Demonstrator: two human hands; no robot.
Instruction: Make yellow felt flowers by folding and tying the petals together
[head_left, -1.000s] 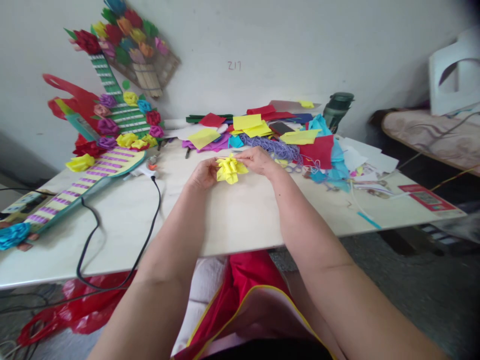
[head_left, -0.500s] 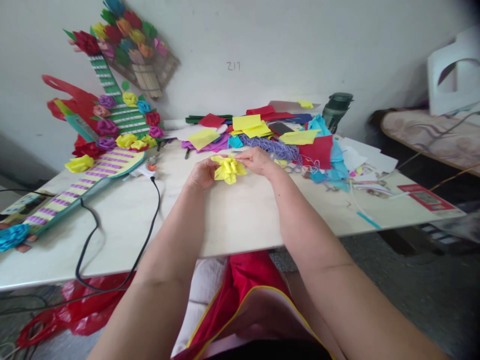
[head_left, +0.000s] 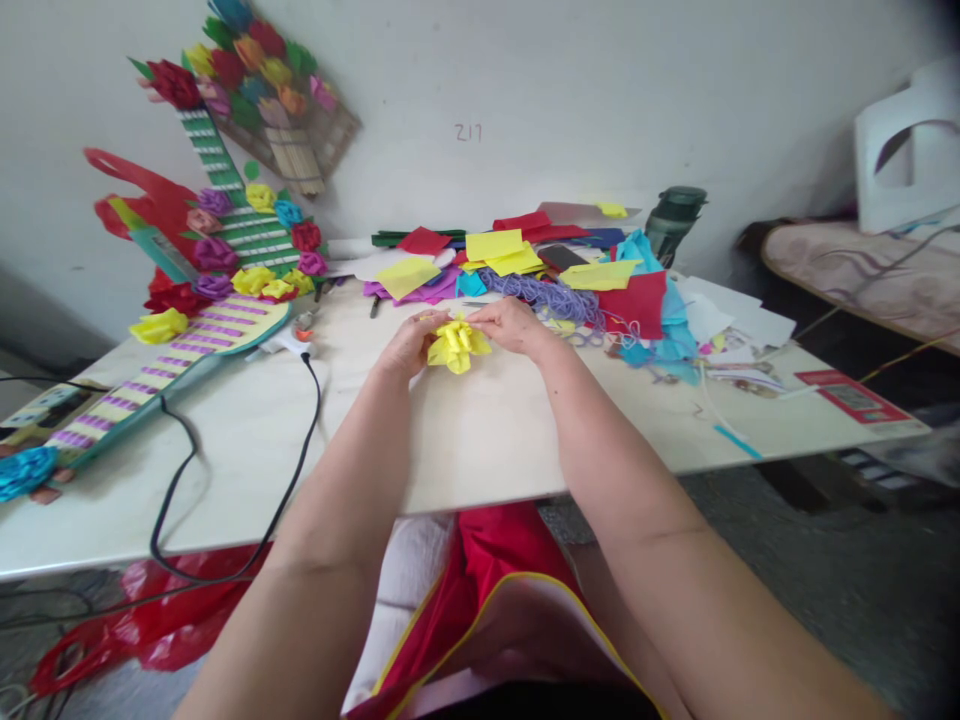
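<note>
A yellow paper flower [head_left: 459, 347] with ruffled petals is held above the table, between my two hands. My left hand [head_left: 411, 343] grips it from the left side, its fingers partly hidden behind the petals. On the other side, my right hand [head_left: 510, 325] pinches the flower's upper right edge between thumb and fingers. Just beyond the hands lie purple yarn [head_left: 544, 295] and yellow paper squares [head_left: 493, 245].
A guitar-shaped board [head_left: 161, 375] trimmed with paper flowers leans at the left. A black cable [head_left: 311, 400] runs over the white table [head_left: 480, 450]. Red paper [head_left: 637, 303], a dark green bottle [head_left: 673, 225] and paper scraps [head_left: 750, 320] lie or stand at the back right.
The yellow flower has tilted and shifted slightly down, its petals now turned more downward. Both hands keep hold of it, with small shifts of the fingers.
</note>
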